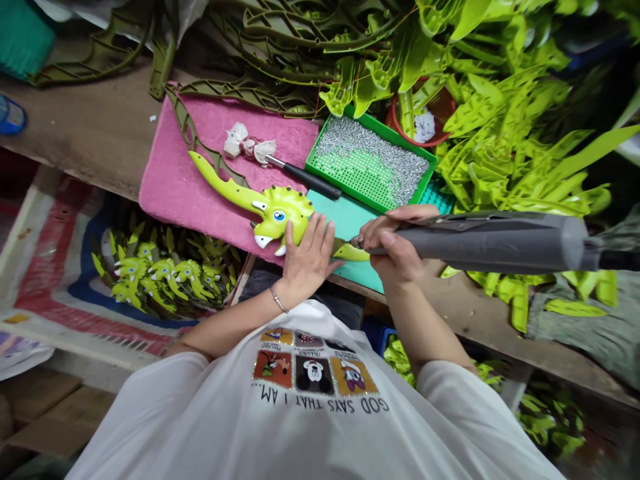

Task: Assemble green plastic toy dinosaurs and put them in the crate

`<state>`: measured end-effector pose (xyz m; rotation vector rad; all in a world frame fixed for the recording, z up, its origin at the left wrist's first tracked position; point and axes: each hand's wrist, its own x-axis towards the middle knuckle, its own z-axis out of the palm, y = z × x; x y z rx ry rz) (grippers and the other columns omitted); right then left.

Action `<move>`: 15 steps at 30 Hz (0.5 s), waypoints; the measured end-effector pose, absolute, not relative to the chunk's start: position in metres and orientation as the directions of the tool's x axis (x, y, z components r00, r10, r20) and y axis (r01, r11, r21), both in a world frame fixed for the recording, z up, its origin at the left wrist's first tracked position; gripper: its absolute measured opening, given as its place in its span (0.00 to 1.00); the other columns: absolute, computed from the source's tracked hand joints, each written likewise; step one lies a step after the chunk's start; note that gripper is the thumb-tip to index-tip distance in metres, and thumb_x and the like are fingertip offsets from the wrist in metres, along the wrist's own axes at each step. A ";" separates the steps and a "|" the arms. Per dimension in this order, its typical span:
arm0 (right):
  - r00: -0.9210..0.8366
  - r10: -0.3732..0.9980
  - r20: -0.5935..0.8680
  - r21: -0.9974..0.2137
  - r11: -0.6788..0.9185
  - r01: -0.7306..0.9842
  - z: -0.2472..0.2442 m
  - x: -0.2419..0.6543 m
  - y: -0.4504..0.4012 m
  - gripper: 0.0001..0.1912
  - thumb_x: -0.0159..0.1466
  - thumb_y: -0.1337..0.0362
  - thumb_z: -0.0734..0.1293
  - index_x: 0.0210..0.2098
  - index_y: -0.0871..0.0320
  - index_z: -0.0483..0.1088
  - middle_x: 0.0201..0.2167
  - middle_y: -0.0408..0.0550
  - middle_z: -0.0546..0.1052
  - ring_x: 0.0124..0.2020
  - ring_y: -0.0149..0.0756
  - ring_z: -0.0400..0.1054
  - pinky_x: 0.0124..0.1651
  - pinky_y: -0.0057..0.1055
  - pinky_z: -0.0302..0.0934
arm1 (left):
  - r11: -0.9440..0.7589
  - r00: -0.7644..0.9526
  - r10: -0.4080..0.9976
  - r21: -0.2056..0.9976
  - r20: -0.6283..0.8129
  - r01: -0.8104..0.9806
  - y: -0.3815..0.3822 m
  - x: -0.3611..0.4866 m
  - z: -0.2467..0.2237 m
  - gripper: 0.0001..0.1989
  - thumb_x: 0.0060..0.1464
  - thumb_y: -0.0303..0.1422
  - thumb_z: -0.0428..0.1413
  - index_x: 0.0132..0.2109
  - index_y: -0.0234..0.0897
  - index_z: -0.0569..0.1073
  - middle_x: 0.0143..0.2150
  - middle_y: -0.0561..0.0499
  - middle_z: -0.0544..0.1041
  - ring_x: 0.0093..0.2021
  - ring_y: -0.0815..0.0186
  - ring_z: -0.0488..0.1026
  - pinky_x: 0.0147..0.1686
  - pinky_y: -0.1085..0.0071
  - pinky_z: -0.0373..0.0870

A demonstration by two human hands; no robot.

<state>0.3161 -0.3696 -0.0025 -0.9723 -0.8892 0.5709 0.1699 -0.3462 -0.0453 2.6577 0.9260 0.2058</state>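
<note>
A lime-green toy dinosaur bow, with a horned head and a blue eye, lies at the edge of the pink cloth. My left hand rests flat on it just behind the head, fingers stretched out. My right hand is wrapped round the front of a grey electric screwdriver, held nearly level. Its tip points left at the toy's narrow part beside my left fingers; whether it touches a screw cannot be made out. Above my hands a green perforated tray holds many small silvery screws.
A black-handled tool lies on the pink cloth. Lime-green parts pile up at right, beside a red basket. Dark olive parts lie at the back. Finished-looking dinosaur pieces fill a bin at lower left.
</note>
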 end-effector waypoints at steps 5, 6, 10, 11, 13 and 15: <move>0.553 0.763 0.335 -0.903 0.428 -0.044 0.011 0.312 -0.373 0.11 0.57 0.58 0.72 0.39 0.48 0.70 0.15 0.34 0.65 0.13 0.33 0.58 0.20 0.34 0.58 | -0.705 0.727 0.660 0.492 0.190 0.511 -0.344 0.167 -0.038 0.21 0.68 0.43 0.50 0.64 0.45 0.70 0.68 0.41 0.67 0.69 0.54 0.63 0.71 0.41 0.39; 0.549 0.767 0.333 -0.904 0.424 -0.045 0.013 0.311 -0.373 0.12 0.57 0.57 0.72 0.39 0.47 0.70 0.15 0.34 0.65 0.13 0.34 0.58 0.20 0.34 0.58 | -0.690 0.704 0.677 0.519 0.215 0.505 -0.344 0.167 -0.037 0.17 0.69 0.41 0.50 0.60 0.46 0.73 0.67 0.43 0.69 0.67 0.56 0.66 0.71 0.42 0.39; 0.521 0.778 0.350 -0.889 0.452 -0.078 0.020 0.308 -0.376 0.09 0.58 0.58 0.72 0.38 0.48 0.71 0.15 0.34 0.66 0.13 0.32 0.59 0.20 0.33 0.59 | -0.644 0.629 0.727 0.594 0.277 0.482 -0.345 0.169 -0.038 0.11 0.68 0.39 0.52 0.44 0.46 0.80 0.60 0.48 0.77 0.60 0.59 0.73 0.71 0.45 0.40; 0.522 0.776 0.354 -0.883 0.461 -0.086 0.022 0.307 -0.376 0.09 0.58 0.59 0.72 0.38 0.49 0.71 0.15 0.34 0.67 0.13 0.32 0.59 0.20 0.32 0.59 | -0.636 0.621 0.733 0.602 0.276 0.483 -0.346 0.170 -0.038 0.11 0.68 0.38 0.53 0.42 0.45 0.80 0.58 0.48 0.78 0.59 0.60 0.74 0.71 0.45 0.39; 0.524 0.777 0.349 -0.886 0.456 -0.086 0.023 0.308 -0.377 0.09 0.58 0.58 0.72 0.37 0.49 0.72 0.15 0.34 0.68 0.13 0.32 0.60 0.20 0.32 0.58 | -0.623 0.617 0.742 0.610 0.262 0.489 -0.346 0.172 -0.039 0.11 0.67 0.37 0.53 0.41 0.43 0.79 0.56 0.49 0.79 0.59 0.59 0.75 0.71 0.44 0.38; 0.526 0.775 0.350 -0.889 0.451 -0.073 0.024 0.309 -0.378 0.09 0.58 0.58 0.73 0.37 0.48 0.72 0.15 0.34 0.68 0.13 0.32 0.60 0.21 0.32 0.59 | -0.618 0.618 0.744 0.612 0.253 0.494 -0.346 0.173 -0.039 0.10 0.67 0.36 0.53 0.40 0.42 0.79 0.54 0.49 0.80 0.58 0.59 0.75 0.72 0.44 0.37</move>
